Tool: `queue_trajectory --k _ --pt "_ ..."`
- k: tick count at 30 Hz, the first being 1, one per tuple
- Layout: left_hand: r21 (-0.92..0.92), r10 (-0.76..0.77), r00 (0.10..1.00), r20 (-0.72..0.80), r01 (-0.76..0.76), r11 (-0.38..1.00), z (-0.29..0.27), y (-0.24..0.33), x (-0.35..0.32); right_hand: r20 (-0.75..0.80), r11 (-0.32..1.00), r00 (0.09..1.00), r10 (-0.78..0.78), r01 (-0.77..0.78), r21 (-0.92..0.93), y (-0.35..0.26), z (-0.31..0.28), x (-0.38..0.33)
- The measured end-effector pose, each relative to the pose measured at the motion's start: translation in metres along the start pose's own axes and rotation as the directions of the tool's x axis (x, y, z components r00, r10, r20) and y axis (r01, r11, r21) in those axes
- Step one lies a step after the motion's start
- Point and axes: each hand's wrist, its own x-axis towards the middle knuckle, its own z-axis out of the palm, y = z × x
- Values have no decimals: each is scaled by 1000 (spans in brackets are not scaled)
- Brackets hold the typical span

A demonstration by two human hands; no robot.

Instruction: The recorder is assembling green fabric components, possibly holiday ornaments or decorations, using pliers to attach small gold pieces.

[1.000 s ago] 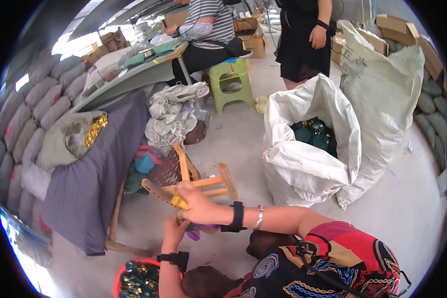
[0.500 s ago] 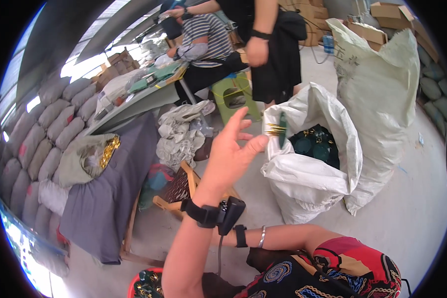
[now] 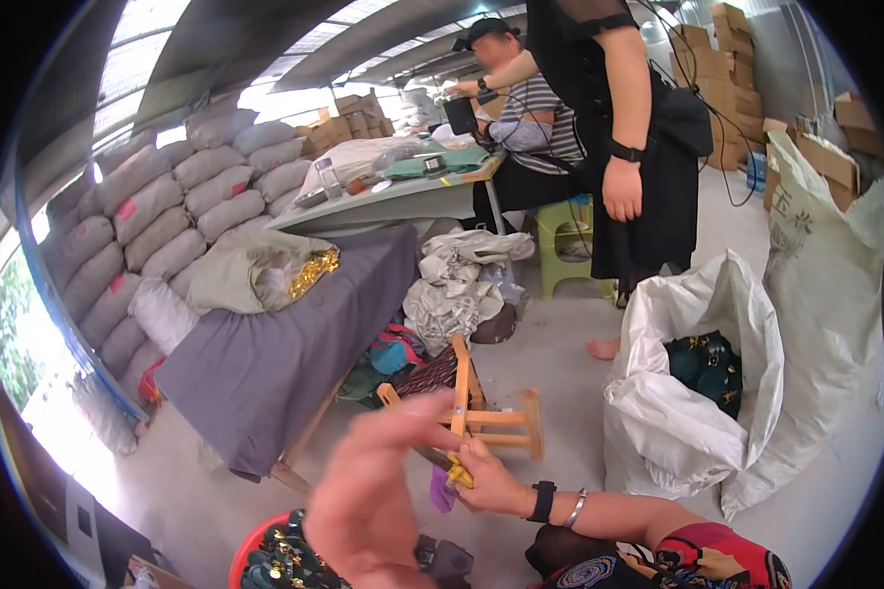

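Observation:
My left hand [image 3: 368, 491], smeared by motion, is raised at the lower middle with its fingers curving to the right. Whether it holds anything does not show. Just right of it, my right hand [image 3: 491, 479] is closed on a yellow-handled tool [image 3: 459, 471] with a dark, narrow part pointing left; its exact kind is unclear. A purple piece [image 3: 443, 489] hangs below that hand. At the lower left, a red tub [image 3: 238, 560] holds dark green pieces with gold bits [image 3: 285, 555]. More dark green pieces [image 3: 705, 373] lie inside the open white sack [image 3: 673, 437] on the right.
A low wooden stool [image 3: 501, 417] stands beyond my hands. Grey cloth [image 3: 295, 363] covers a surface at left, bearing a sack [image 3: 250, 275] with gold pieces. A tall white sack [image 3: 825, 324] stands far right. A standing person [image 3: 648, 187] and a seated person [image 3: 535, 128] are ahead.
My left hand has come back from the white sack, where a green piece with gold wires was in the air; that piece is no longer distinguishable. My right hand and its tool have come into sight.

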Motion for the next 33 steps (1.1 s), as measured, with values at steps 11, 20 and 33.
queue_trajectory --k 11,20,33 --pt "-588 235 965 -116 -257 767 5 -7 5 223 839 895 386 -441 319 35 61 2" --pt "-696 148 969 -199 -246 675 2 9 5 202 774 844 497 -536 337 -14 58 12" --pt "-572 245 955 -167 -296 765 8 23 14 111 955 973 203 -222 195 -23 13 29"
